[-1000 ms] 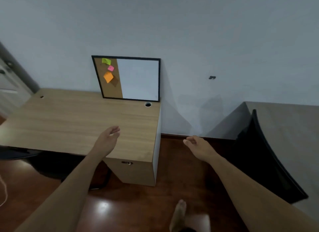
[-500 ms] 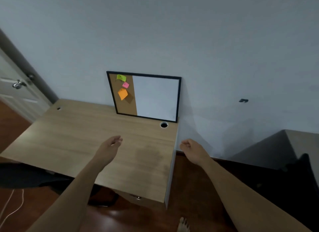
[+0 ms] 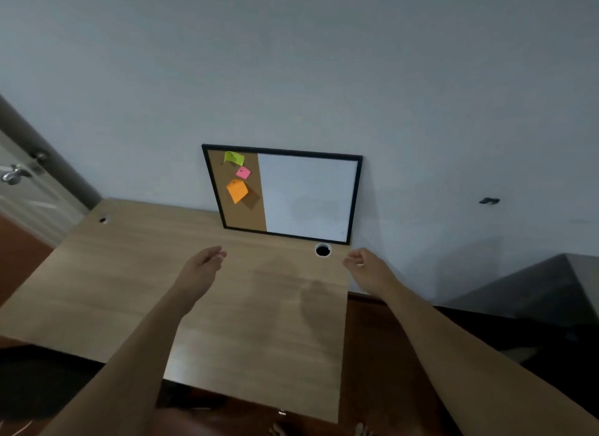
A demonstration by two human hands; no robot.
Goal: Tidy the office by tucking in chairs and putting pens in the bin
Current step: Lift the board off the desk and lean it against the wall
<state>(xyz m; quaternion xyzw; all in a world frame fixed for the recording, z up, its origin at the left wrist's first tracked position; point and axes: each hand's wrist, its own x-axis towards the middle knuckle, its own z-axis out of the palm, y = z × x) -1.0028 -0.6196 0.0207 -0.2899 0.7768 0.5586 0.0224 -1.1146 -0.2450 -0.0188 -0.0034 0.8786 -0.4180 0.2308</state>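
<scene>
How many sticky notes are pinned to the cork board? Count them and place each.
3, all on the cork strip: green sticky note at top, pink sticky note just below right, orange sticky note lowest. None appear hidden.

- The wooden desk [image 3: 107,283] lay bare and open across its top.
- A framed board [image 3: 282,194] stood against the wall, blocking the rear edge.
- A dark shape, possibly a chair [image 3: 39,383], sat beneath the left front edge.
</scene>
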